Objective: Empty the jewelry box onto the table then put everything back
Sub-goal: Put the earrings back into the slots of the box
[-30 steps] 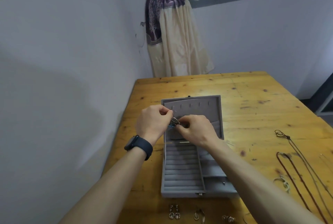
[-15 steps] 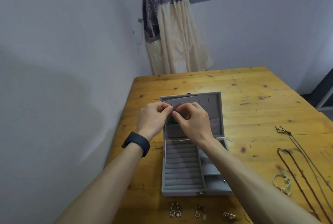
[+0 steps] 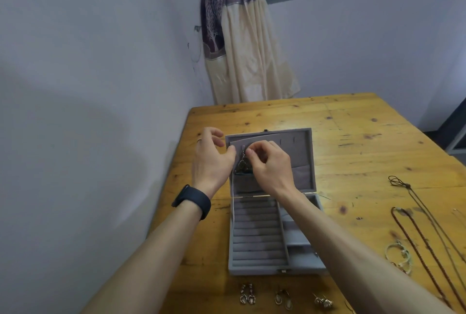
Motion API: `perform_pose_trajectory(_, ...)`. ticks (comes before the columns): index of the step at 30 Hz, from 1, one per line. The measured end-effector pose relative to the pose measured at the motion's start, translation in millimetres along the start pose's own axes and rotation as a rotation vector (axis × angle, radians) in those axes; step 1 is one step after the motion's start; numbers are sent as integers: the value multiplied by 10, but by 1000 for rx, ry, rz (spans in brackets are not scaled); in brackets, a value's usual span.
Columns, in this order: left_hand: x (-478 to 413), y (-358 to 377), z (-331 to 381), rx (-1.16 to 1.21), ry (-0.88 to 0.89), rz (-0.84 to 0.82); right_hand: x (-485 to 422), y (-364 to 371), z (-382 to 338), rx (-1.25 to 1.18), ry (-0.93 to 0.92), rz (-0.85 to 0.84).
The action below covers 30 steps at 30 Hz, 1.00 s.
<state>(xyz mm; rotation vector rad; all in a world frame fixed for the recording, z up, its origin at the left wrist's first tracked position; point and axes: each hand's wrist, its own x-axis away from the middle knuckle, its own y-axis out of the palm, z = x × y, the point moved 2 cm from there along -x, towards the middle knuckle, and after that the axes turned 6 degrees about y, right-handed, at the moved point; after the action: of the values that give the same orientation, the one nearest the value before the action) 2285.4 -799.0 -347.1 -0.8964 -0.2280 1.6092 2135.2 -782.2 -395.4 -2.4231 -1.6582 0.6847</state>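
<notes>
Jewelry box, grey and velvety, lies open at the centre of the frame on a yellow wooden table. Its long axis runs from the lower edge of the frame toward the top. The tray of ring rolls sits nearer the bottom, the hinge crosses the middle, and the lid lies flat beyond it, toward the upper part.

A small chain with dark, looped links hangs on the left side of the lid. It runs top to bottom in the frame, its upper end by a row of hooks and its lower end tucked into the lid's pocket.

The right hand pinches the chain's upper end between thumb and fingertips. The left hand, above a black wristband, hovers at the lid's left edge with fingers loosely spread, grasping nothing.

The chain looks very light, limp and easy to tangle, so the top end or clasp seems the best hold. The box itself appears stiff and light, with a soft surface that should grip well.

Three pairs of earrings lie along the bottom edge of the frame. Cord necklaces and pale bracelets lie at the right.
</notes>
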Motion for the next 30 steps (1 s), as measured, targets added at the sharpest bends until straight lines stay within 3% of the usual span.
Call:
perform_pose_trajectory(2, -47, 32, -53, 90, -114, -21, -20, 6, -6, 7, 27, 3)
perform_pose_trajectory(6, -108, 106, -120, 354, -275, -235, -50, 24, -12, 34, 78, 1)
perform_pose_trajectory(14, -70, 76, -198, 276, -133, -184, -55, 41, -148, 131, 183, 60)
perform_pose_trajectory(22, 3, -5, -148, 282, -102, -140, 82, 66, -276, 170, 292, 83)
perform_pose_trajectory(30, 60, 21, -135, 258, -70, -179, 243, -1, -149, 19, 128, 61)
